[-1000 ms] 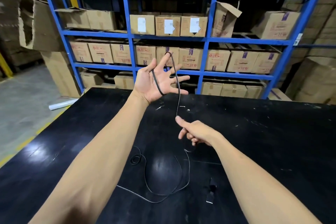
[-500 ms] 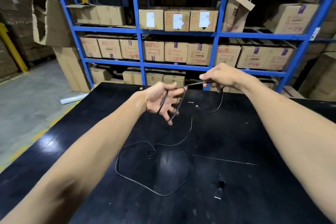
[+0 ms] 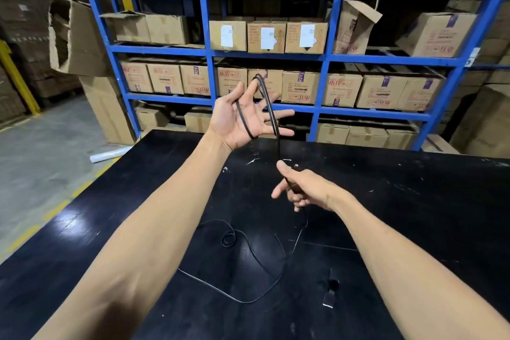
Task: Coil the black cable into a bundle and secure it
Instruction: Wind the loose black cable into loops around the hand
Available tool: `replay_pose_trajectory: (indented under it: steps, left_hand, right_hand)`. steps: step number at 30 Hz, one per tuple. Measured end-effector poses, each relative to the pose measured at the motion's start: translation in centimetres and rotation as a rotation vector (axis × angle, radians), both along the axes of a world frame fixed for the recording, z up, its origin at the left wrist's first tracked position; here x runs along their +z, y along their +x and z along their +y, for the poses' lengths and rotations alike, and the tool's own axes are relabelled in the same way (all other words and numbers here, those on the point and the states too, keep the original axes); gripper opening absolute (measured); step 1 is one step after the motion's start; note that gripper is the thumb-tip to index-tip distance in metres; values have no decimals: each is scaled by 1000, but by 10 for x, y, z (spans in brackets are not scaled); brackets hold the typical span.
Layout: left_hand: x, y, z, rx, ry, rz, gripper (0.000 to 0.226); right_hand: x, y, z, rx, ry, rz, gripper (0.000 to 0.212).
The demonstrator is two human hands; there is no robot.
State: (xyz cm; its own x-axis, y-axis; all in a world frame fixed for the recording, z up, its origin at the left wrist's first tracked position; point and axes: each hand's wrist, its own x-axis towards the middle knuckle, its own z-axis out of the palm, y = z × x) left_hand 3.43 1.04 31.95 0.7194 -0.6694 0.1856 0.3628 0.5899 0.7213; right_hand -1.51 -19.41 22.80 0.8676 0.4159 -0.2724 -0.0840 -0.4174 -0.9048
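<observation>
My left hand [image 3: 242, 116] is raised above the black table [image 3: 414, 215], palm toward me and fingers spread, with loops of the thin black cable [image 3: 269, 103] wound around the fingers and across the palm. From there the cable drops straight down into my right hand [image 3: 302, 189], which pinches it just above the table. The loose rest of the cable [image 3: 256, 259] trails on the tabletop in wide curves with one small curl. A small black strap [image 3: 329, 291] lies on the table at the lower right.
Blue metal shelving [image 3: 204, 44] packed with cardboard boxes stands right behind the table. A torn open box [image 3: 74, 38] sits atop a stack at the left. A white roll [image 3: 110, 154] lies on the concrete floor left of the table.
My left hand has risen and opened with the wound loops on it. My right hand came down from beside the left hand to a lower spot near the table, still holding the cable.
</observation>
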Motion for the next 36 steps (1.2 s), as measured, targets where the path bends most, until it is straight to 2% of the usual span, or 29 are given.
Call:
replay_pose_trajectory:
  steps: [2, 4, 6, 8, 12, 15, 17, 20, 24, 28, 30, 32, 34, 36]
  left_hand:
    - [5, -8, 0, -156, 66, -78, 53]
    - [5, -16, -1, -322, 188, -102, 54]
    - [-1, -24, -2, -466, 355, -67, 55]
    - [-12, -29, -3, -569, 543, -5, 57]
    - [-39, -28, -3, -563, 873, 91, 54]
    - [-49, -24, 1, -416, 948, 138, 47]
    - [-53, -16, 7, -290, 939, 164, 46]
    - [-53, -4, 13, -155, 880, 152, 46]
    - [-44, 6, 17, 59, 595, 161, 39]
    - [-26, 12, 24, 268, 239, 183, 40]
    - [-13, 10, 26, 296, 132, 181, 44]
    - [-3, 7, 24, 248, 117, 141, 46]
    - [1, 2, 22, 129, 130, 87, 47]
    - [1, -2, 20, -53, 163, 25, 47]
  right_hand:
    - [-2, 7, -7, -76, -46, -66, 80]
    - [2, 17, -17, -110, -57, -165, 74]
    - [17, 26, -26, -57, -125, -259, 55]
    - [38, 35, -32, 41, -296, -329, 36]
    - [77, 51, -34, 116, -560, -447, 36]
    - [99, 51, -29, 119, -617, -514, 16]
    - [104, 45, -26, 97, -567, -528, 7]
    - [95, 34, -16, 51, -394, -498, 12]
    - [64, 17, -4, -21, 44, -240, 40]
    - [20, -3, -3, 43, 256, -90, 37]
    - [-3, -9, -1, 58, 242, -53, 30]
    - [-19, -9, 1, 28, 158, -81, 28]
    - [-20, -4, 2, -27, -7, -148, 48]
    - [-11, 3, 1, -94, -284, -244, 73]
